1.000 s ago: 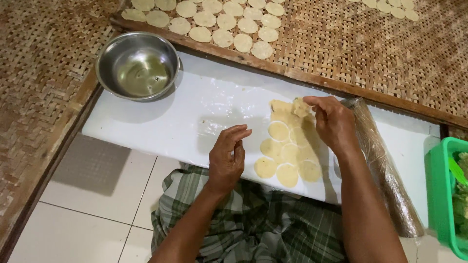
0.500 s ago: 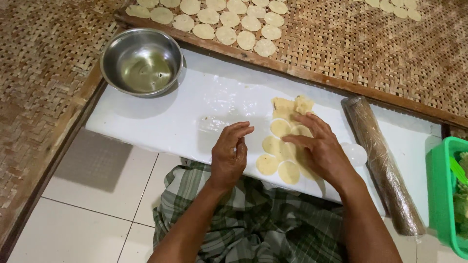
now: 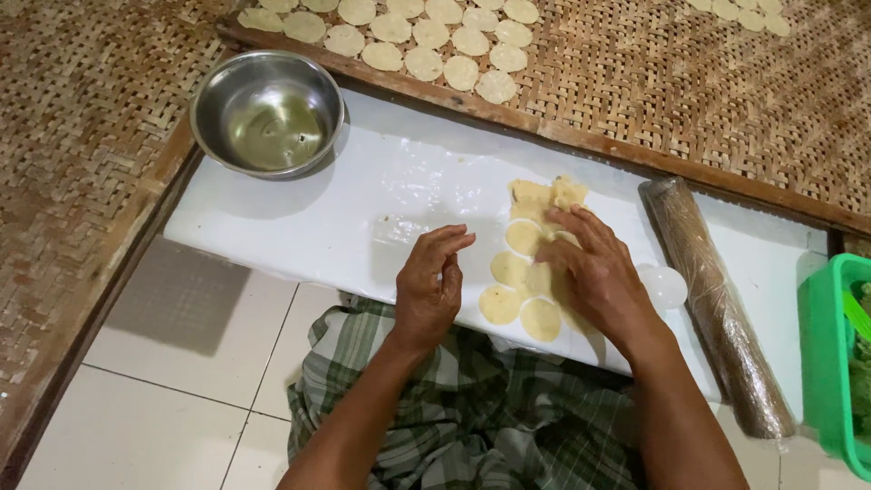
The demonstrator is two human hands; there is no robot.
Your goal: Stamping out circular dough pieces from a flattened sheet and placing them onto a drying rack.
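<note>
A thin sheet of pale yellow dough [image 3: 522,272], cut into round discs, lies on a white board [image 3: 318,218]. My right hand [image 3: 594,272] rests flat on the dough, fingers spread over the discs, with a scrap piece [image 3: 549,193] just beyond the fingertips. My left hand [image 3: 431,286] hovers on the board just left of the dough, fingers curled loosely, holding nothing.
A steel bowl [image 3: 268,113] with a little liquid stands at the board's far left. A plastic-wrapped rolling pin [image 3: 712,299] lies to the right, beside a small round cutter [image 3: 664,286]. Woven trays [image 3: 635,82] hold several cut discs [image 3: 426,36]. A green basket [image 3: 830,363] sits at right.
My right hand has come down from the dough's far end, where it held a scrap piece, and now lies flat on the discs. The left hand has barely moved.
</note>
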